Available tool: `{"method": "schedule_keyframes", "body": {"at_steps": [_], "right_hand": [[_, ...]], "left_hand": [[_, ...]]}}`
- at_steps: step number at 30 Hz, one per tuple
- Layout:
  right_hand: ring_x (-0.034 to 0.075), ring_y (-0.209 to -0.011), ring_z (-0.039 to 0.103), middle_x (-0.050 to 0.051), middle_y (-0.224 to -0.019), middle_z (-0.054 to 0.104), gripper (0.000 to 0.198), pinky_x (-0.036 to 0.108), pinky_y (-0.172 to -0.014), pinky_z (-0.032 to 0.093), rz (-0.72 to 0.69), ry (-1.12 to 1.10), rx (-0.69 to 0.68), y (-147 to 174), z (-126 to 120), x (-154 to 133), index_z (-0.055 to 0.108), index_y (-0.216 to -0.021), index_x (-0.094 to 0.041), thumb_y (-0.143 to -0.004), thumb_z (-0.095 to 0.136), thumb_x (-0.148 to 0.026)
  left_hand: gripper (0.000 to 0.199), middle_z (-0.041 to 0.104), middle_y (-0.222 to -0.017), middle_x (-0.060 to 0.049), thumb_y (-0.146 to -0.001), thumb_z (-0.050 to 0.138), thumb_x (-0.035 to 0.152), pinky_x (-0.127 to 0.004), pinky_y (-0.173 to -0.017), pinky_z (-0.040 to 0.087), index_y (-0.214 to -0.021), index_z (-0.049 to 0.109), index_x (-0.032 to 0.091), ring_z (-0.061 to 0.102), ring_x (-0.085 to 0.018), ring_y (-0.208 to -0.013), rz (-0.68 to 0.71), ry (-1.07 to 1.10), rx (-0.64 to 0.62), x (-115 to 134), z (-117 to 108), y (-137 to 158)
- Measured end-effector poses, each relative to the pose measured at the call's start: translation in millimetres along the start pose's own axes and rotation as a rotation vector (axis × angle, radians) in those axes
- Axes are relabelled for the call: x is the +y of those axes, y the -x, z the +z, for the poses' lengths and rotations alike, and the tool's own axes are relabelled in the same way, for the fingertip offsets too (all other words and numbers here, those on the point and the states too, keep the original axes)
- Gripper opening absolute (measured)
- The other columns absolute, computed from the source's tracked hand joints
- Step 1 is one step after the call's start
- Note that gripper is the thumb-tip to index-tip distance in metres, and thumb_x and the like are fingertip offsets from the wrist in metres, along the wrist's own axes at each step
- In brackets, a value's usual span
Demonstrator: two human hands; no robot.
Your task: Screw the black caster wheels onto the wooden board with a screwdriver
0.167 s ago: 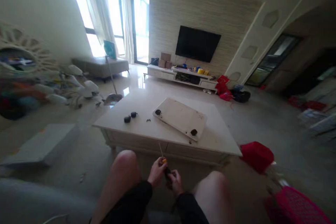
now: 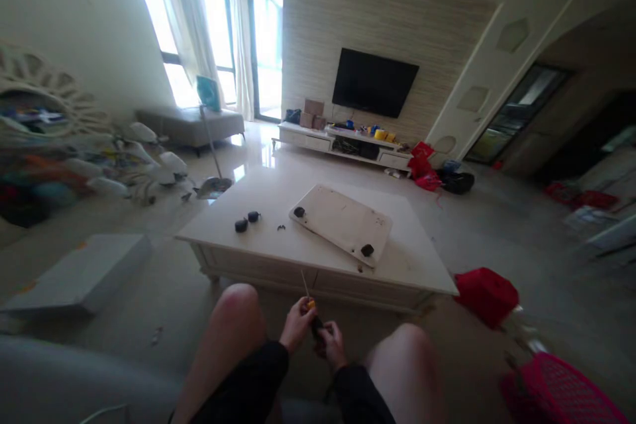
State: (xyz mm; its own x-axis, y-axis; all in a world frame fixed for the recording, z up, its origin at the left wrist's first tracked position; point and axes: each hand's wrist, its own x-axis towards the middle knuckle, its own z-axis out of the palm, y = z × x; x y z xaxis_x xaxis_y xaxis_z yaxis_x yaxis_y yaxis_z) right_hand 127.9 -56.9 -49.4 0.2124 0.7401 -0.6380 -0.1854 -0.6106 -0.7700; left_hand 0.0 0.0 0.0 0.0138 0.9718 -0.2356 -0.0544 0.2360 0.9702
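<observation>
Between my knees, just in front of the table edge, both hands are closed on a screwdriver (image 2: 313, 309) with a yellow and black handle. Its thin metal shaft points up and away. My left hand (image 2: 297, 322) grips the handle near the shaft. My right hand (image 2: 332, 343) has its fingers around the black rear end. On the white table (image 2: 268, 248) lies a pale flat panel (image 2: 342, 218) with a dark block at each of two corners. Left of the panel are a black caster-like piece (image 2: 241, 226), a second one (image 2: 254, 216) and a few tiny dark bits (image 2: 281, 228).
A red bag-like object (image 2: 485, 296) and a pink basket (image 2: 566, 387) stand at the right. On the floor at the left is a white box (image 2: 82, 275). A TV cabinet (image 2: 308, 138) with assorted items lines the far wall under a television (image 2: 375, 83).
</observation>
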Motion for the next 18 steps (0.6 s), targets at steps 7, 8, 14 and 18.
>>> {"method": "schedule_keyframes", "body": {"at_steps": [7,8,14,18], "right_hand": [[0.004,-0.059,0.052,-0.004,-0.086,0.063,0.027,0.016,-0.05,0.043,-0.017,0.002,0.01,6,0,-3,0.065,-0.116,-0.016,-0.106,0.066,-0.041],[0.004,-0.059,0.051,-0.004,-0.085,0.063,0.027,0.016,-0.049,0.042,-0.017,0.002,0.01,7,0,-4,0.065,-0.116,-0.016,-0.106,0.066,-0.041],[0.004,-0.06,0.051,-0.004,-0.087,0.063,0.026,0.016,-0.049,0.041,-0.023,0.003,0.011,10,1,-6,0.065,-0.116,-0.016,-0.106,0.066,-0.04],[0.004,-0.06,0.053,-0.004,-0.087,0.064,0.026,0.016,-0.049,0.042,-0.018,0.014,0.014,12,1,-7,0.065,-0.117,-0.016,-0.106,0.065,-0.04]], "left_hand": [[0.05,0.063,-0.069,-0.001,-0.063,0.073,0.053,-0.032,-0.067,0.048,-0.095,0.076,0.015,0.06,-0.02,-0.068,0.015,-0.038,-0.002,1,0,1],[0.05,0.062,-0.07,-0.001,-0.063,0.073,0.054,-0.033,-0.068,0.048,-0.095,0.075,0.015,0.06,-0.02,-0.069,0.016,-0.041,-0.002,1,0,1],[0.053,0.061,-0.071,-0.001,-0.063,0.072,0.056,-0.033,-0.069,0.048,-0.098,0.075,0.016,0.059,-0.021,-0.07,0.011,-0.053,0.002,1,0,2],[0.053,0.061,-0.071,-0.001,-0.063,0.072,0.055,-0.033,-0.069,0.049,-0.098,0.075,0.015,0.06,-0.02,-0.07,0.012,-0.059,-0.002,2,0,2]]}}
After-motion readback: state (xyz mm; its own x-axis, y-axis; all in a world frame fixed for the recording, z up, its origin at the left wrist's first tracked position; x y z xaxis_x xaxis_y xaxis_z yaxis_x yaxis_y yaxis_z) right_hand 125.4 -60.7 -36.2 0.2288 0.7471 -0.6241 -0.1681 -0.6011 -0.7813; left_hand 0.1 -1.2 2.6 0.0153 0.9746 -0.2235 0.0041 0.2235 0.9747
